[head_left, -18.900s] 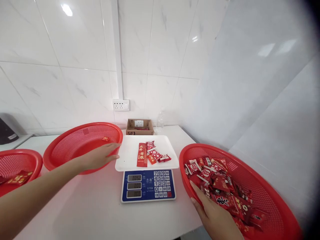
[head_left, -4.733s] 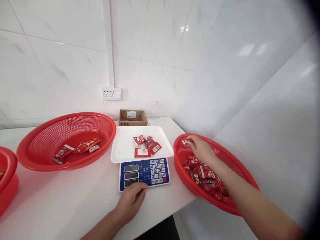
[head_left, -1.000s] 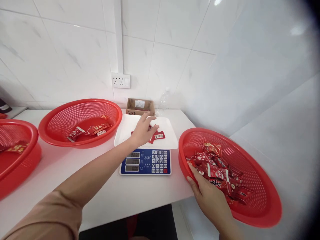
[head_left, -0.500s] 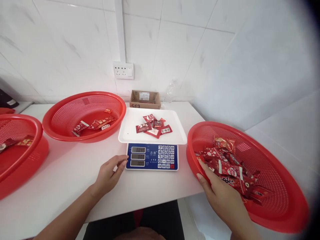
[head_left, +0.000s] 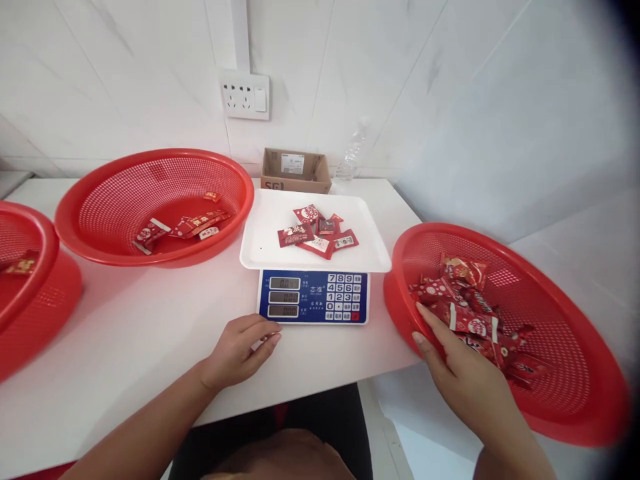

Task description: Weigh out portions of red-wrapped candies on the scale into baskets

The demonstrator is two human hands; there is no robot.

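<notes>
My left hand (head_left: 245, 348) rests at the lower left edge of a blue and white electronic scale (head_left: 313, 297), fingers loosely stretched out and holding nothing. On the scale's white tray (head_left: 255, 243) lies a small pile of red candy packets (head_left: 320, 230). My right hand (head_left: 463, 370) is closed over the near rim of a red plastic basket (head_left: 575, 347) at the right, the thumb on its outer side. Some fingers are hidden. Inside that basket, several red wrapped packets (head_left: 475, 323) are heaped.
Another red basket (head_left: 115, 193) with a few packets stands left of the scale. A further red basket (head_left: 40, 320) is cut off at the left edge. Behind the scale are a small cardboard box (head_left: 295, 170) and a clear plastic bottle (head_left: 354, 153) by the tiled wall.
The view has shifted, so the things on the table sit higher in the picture. My left hand has slid to the scale's bottom edge. My right hand stays at the basket rim.
</notes>
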